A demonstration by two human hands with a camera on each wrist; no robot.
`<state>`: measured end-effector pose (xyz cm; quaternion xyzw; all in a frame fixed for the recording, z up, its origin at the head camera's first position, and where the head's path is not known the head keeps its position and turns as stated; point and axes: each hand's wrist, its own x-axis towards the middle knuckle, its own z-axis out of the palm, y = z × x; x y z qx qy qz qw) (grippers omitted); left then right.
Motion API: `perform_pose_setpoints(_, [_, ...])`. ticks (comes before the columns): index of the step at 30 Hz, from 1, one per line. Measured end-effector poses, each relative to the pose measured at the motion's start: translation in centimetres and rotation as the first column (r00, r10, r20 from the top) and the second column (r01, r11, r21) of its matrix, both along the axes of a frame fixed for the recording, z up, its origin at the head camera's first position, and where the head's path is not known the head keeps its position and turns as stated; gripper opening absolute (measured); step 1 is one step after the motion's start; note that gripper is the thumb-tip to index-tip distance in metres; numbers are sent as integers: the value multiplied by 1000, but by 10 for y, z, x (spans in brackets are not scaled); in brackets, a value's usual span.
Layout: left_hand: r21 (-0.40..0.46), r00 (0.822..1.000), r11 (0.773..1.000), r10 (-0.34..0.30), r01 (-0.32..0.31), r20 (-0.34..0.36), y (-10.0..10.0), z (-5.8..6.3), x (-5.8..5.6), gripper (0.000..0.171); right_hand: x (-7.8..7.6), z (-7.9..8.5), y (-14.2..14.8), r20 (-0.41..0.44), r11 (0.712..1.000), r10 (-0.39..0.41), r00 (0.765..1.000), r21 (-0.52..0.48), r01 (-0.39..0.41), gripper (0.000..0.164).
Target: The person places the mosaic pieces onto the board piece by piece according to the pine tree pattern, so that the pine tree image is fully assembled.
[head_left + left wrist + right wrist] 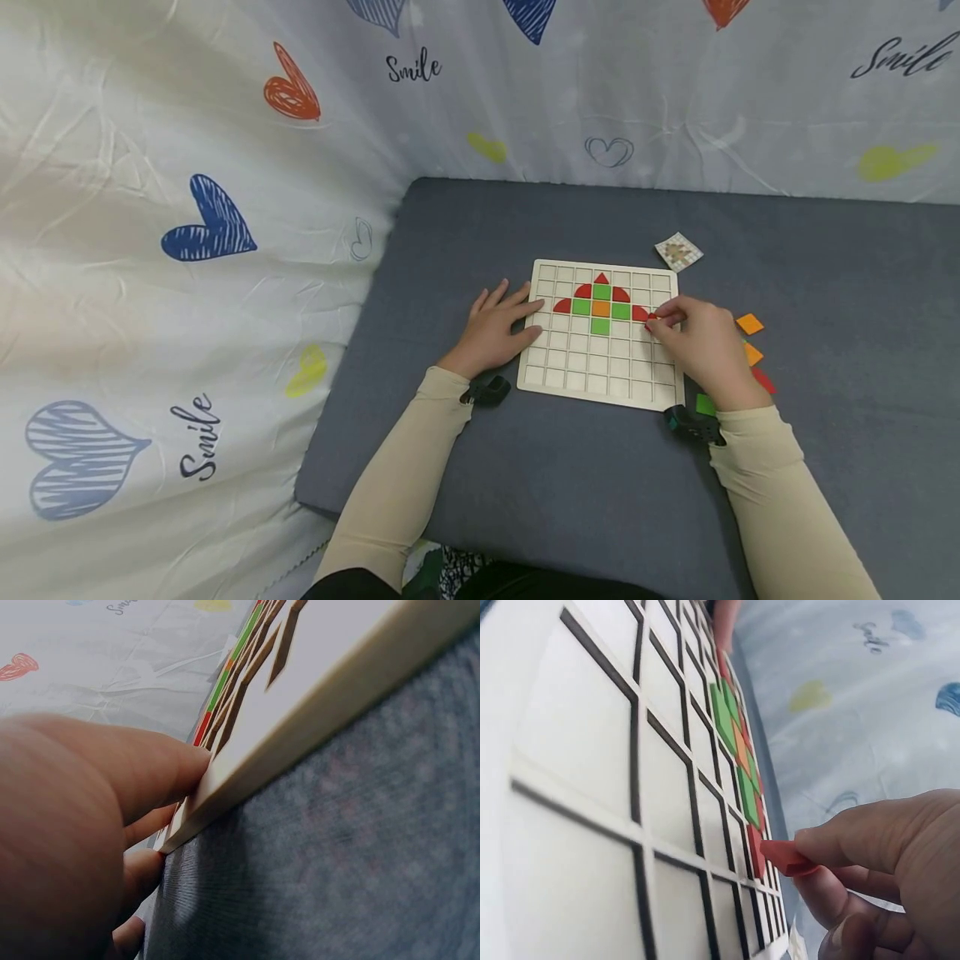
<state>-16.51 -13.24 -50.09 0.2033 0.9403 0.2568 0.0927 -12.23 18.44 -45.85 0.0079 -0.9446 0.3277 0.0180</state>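
A pale gridded board (pixel 555 358) lies on the grey cloth, with red, green and orange tiles set in its upper cells. Among them are an orange square (pixel 601 308), a green square (pixel 600 327) and a red triangle (pixel 602 278) at the top. My left hand (pixel 491 329) rests at the board's left edge, fingers spread, fingertips touching the rim. Over the right side, my right hand (pixel 705 346) pinches a small red tile (pixel 787 857) between thumb and finger. That tile is close beside a red tile (pixel 756 851) in the grid; its full shape is partly hidden by the fingers.
Right of the board lie loose tiles: an orange one (pixel 750 324), another orange one (pixel 753 354), a red one (pixel 764 381) and a green one (pixel 705 405). A small patterned card (pixel 678 252) lies behind the board's far right corner. A printed white curtain (pixel 637 100) hangs behind.
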Motion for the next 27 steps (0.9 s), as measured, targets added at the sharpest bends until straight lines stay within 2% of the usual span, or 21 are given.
perform_pose_setpoints(9, [-3,1000,1000,0,0,4,0,2,1,54,-2,-5,-15,42,999,33,999,-44,-32,20])
perform_pose_setpoints(27, [1,1000,1000,-6,6,3,0,2,0,55,-7,-10,-26,82,993,116,990,-12,-115,16])
